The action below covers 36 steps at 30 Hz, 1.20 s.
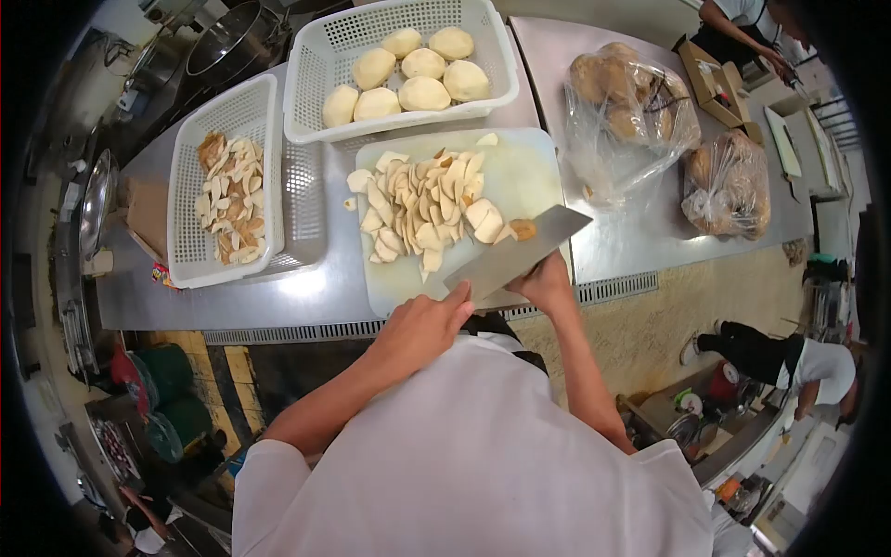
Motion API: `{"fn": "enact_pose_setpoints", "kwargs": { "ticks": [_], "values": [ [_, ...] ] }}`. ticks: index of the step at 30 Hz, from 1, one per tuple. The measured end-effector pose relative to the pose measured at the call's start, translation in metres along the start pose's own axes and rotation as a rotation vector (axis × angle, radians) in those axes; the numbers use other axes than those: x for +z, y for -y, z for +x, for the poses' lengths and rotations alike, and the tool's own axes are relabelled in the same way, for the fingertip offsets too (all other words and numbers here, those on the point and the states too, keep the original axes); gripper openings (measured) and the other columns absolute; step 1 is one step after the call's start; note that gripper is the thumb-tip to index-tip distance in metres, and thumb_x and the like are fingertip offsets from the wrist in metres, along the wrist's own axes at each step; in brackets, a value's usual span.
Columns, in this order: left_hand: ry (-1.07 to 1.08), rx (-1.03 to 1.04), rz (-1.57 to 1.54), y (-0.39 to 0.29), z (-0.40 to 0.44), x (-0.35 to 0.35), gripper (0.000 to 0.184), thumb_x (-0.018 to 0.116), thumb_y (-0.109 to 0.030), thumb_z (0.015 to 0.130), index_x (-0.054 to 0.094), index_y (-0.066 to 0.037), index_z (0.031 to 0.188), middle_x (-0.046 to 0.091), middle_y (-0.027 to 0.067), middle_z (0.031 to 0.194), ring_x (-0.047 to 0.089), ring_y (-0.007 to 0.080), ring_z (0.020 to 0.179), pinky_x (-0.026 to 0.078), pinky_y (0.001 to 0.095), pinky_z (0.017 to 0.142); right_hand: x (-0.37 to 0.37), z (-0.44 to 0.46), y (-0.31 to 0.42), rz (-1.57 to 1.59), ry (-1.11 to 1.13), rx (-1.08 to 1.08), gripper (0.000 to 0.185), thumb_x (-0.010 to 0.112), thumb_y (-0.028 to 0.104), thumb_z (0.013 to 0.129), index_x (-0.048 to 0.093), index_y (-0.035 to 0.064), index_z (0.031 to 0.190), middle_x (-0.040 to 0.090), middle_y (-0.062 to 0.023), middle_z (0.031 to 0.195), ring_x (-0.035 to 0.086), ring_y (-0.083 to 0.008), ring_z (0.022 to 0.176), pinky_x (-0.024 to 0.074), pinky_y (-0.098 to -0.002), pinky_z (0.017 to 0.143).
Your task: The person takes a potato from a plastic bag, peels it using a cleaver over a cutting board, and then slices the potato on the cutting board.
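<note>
A wide-bladed cleaver (520, 249) is tilted over the near right part of the cutting board (524, 176). My right hand (548, 281) is closed at its dark handle, mostly hidden behind the blade. At the blade's lower left end, the fingers of my left hand (422, 327) are closed against the metal; how firmly they pinch it is hard to see. Beyond the blade lies a heap of pale slices (418, 204), cut flat and thin. A chunkier pale piece (484, 221) and a brown-skinned bit (523, 229) sit at the heap's right side, close to the blade.
A white basket (311, 93) behind the board holds several peeled round tubers (423, 93). Trimmings (232, 195) fill part of another basket (176, 232) on the left. Bagged brown tubers (617, 88) and a cardboard box (715, 84) stand right. Other people (821, 371) are farther off.
</note>
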<state>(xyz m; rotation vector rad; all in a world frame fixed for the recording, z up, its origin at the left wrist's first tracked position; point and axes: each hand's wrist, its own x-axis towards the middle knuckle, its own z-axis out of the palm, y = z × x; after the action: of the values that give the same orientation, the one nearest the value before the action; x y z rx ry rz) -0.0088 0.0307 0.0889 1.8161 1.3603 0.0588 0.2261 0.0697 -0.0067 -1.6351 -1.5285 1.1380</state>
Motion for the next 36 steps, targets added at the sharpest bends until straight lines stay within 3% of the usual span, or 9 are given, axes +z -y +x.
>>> {"fn": "enact_pose_setpoints", "kwargs": {
  "ticks": [6, 8, 11, 14, 23, 27, 29, 31, 36],
  "values": [
    [-0.274, 0.225, -0.252, 0.030, 0.067, 0.031, 0.041, 0.044, -0.035, 0.111, 0.062, -0.009, 0.136, 0.060, 0.0181, 0.060, 0.063, 0.0375, 0.054, 0.052, 0.0476, 0.058, 0.003, -0.004, 0.005, -0.087, -0.035, 0.013, 0.106, 0.095, 0.020, 0.060, 0.034, -0.0042, 0.143, 0.060, -0.0224, 0.129, 0.062, -0.0364, 0.120, 0.0509, -0.0400, 0.100],
    [0.089, -0.095, -0.418, 0.016, 0.051, -0.004, 0.043, 0.042, -0.035, 0.112, 0.061, -0.011, 0.141, 0.052, 0.0060, 0.054, 0.055, 0.0190, 0.043, 0.047, 0.0364, 0.045, -0.003, 0.001, 0.000, -0.074, 0.009, 0.021, 0.106, 0.094, 0.019, 0.060, 0.033, -0.0043, 0.144, 0.060, -0.0227, 0.130, 0.061, -0.0364, 0.121, 0.0504, -0.0397, 0.102],
    [0.110, -0.153, -0.435, 0.013, -0.002, -0.029, 0.044, 0.038, -0.034, 0.113, 0.063, -0.009, 0.139, 0.044, -0.0012, 0.053, 0.045, 0.0071, 0.040, 0.038, 0.0279, 0.037, -0.008, 0.000, 0.003, -0.034, 0.062, 0.071, 0.115, 0.096, 0.010, 0.057, 0.027, 0.0005, 0.149, 0.057, -0.0180, 0.136, 0.059, -0.0298, 0.126, 0.0495, -0.0388, 0.107],
    [0.144, -0.262, -0.480, 0.015, -0.010, -0.031, 0.048, 0.040, -0.038, 0.112, 0.062, 0.002, 0.097, 0.054, 0.0056, 0.056, 0.051, 0.0140, 0.041, 0.043, 0.0340, 0.043, -0.008, -0.001, 0.004, -0.085, 0.043, 0.041, 0.115, 0.095, 0.007, 0.057, 0.027, 0.0011, 0.149, 0.056, -0.0177, 0.137, 0.058, -0.0297, 0.127, 0.0494, -0.0390, 0.108],
    [0.110, -0.247, -0.900, 0.055, 0.098, 0.036, 0.053, 0.041, -0.046, 0.111, 0.045, -0.006, 0.076, 0.048, 0.0014, 0.053, 0.046, 0.0115, 0.038, 0.038, 0.0291, 0.036, -0.012, -0.003, -0.026, 0.298, 0.026, 0.042, 0.108, 0.094, 0.011, 0.060, 0.034, 0.0049, 0.149, 0.057, -0.0198, 0.136, 0.059, -0.0324, 0.127, 0.0517, -0.0379, 0.104],
    [0.062, -0.213, -0.858, 0.052, 0.086, 0.040, 0.051, 0.042, -0.043, 0.111, 0.059, -0.002, 0.088, 0.049, 0.0016, 0.054, 0.046, 0.0115, 0.038, 0.037, 0.0287, 0.036, -0.021, 0.002, -0.022, 0.440, -0.012, 0.207, 0.100, 0.093, 0.010, 0.065, 0.038, 0.0050, 0.148, 0.062, -0.0148, 0.133, 0.062, -0.0259, 0.122, 0.0522, -0.0368, 0.104],
    [0.041, -0.106, -0.569, 0.032, 0.048, 0.020, 0.047, 0.042, -0.040, 0.111, 0.069, -0.002, 0.114, 0.050, 0.0033, 0.056, 0.046, 0.0101, 0.039, 0.039, 0.0295, 0.038, -0.028, -0.007, -0.006, -0.096, -0.076, 0.084, 0.094, 0.092, 0.010, 0.067, 0.042, 0.0049, 0.147, 0.066, -0.0149, 0.128, 0.066, -0.0263, 0.114, 0.0543, -0.0375, 0.100],
    [-0.111, 0.095, -0.356, 0.028, 0.015, 0.011, 0.039, 0.045, -0.034, 0.110, 0.064, 0.001, 0.112, 0.063, 0.0245, 0.070, 0.059, 0.0430, 0.057, 0.051, 0.0477, 0.062, -0.029, -0.008, 0.003, -0.158, -0.092, 0.089, 0.092, 0.090, 0.011, 0.068, 0.043, 0.0051, 0.146, 0.069, -0.0166, 0.122, 0.069, -0.0286, 0.110, 0.0549, -0.0383, 0.097],
    [-0.048, 0.082, -0.187, 0.006, -0.051, -0.021, 0.042, 0.047, -0.032, 0.109, 0.059, -0.003, 0.136, 0.067, 0.0247, 0.076, 0.065, 0.0468, 0.070, 0.053, 0.0519, 0.068, -0.022, -0.004, -0.011, -0.443, -0.019, -0.045, 0.082, 0.089, 0.021, 0.068, 0.049, 0.0094, 0.139, 0.070, -0.0206, 0.111, 0.068, -0.0416, 0.102, 0.0563, -0.0458, 0.086]
  ]
}}
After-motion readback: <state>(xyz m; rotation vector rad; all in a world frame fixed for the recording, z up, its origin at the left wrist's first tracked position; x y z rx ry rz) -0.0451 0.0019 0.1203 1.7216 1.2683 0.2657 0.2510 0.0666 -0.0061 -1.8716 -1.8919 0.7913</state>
